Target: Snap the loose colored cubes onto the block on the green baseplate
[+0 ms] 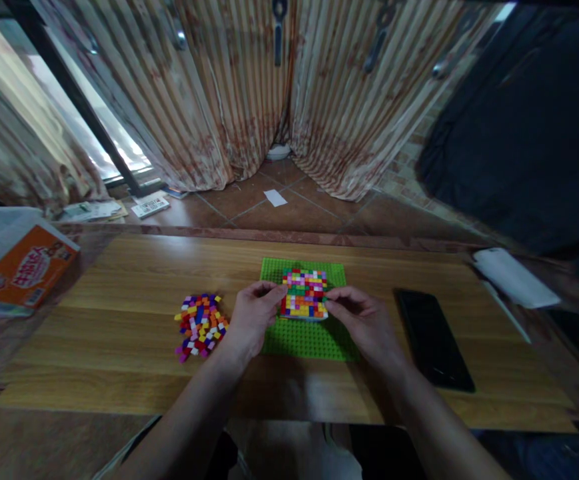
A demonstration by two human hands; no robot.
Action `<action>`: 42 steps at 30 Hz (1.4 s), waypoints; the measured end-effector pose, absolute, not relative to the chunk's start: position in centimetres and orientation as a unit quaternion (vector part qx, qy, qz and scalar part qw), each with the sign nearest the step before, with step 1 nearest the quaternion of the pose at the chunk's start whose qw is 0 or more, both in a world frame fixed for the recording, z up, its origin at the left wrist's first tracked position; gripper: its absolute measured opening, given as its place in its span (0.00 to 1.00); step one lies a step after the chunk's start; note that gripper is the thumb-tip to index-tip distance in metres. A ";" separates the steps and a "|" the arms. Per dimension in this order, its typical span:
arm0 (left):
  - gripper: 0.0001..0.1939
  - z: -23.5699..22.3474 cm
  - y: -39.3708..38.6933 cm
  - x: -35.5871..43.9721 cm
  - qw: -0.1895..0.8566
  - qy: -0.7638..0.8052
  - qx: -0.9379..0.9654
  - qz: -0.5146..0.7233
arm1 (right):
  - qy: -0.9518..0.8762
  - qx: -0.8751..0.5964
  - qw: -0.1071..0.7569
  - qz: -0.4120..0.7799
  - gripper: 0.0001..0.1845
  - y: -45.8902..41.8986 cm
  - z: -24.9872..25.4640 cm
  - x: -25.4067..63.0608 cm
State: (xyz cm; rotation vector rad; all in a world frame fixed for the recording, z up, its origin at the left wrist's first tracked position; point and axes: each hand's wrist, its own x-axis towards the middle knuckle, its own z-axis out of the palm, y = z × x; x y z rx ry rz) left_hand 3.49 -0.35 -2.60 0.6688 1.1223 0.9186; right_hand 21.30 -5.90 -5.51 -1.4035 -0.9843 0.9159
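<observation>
A block of many-coloured toy bricks point(304, 293) sits over the green studded baseplate point(309, 341) in the middle of the wooden table. My left hand point(254, 317) is closed at the block's left edge, thumb and forefinger gripping its side. Opposite it, my right hand point(364, 320) pinches at the right edge, where a small dark green brick seems to show between the fingertips. The bricks' outer edges are partly covered by the fingers. Left of my left forearm lies a pile of loose small bricks point(202, 327) in mixed colours.
A black phone-like slab point(434, 339) lies right of my right hand on the wooden table point(134, 280). At far left stands a clear plastic box point(6, 223) with an orange label. Beyond the table are striped curtains point(209, 93) and a tiled floor point(309, 210).
</observation>
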 end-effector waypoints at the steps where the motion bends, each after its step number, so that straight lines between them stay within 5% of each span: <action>1: 0.17 -2.6 -0.3 3.5 0.698 0.503 0.301 0.413 | -0.402 -0.593 0.573 0.398 0.08 -5.8 -5.5 21.2; 42: 0.19 -2.5 -0.3 3.5 0.690 0.503 0.307 0.419 | -0.218 -0.549 0.629 0.505 0.10 -5.5 -5.2 20.0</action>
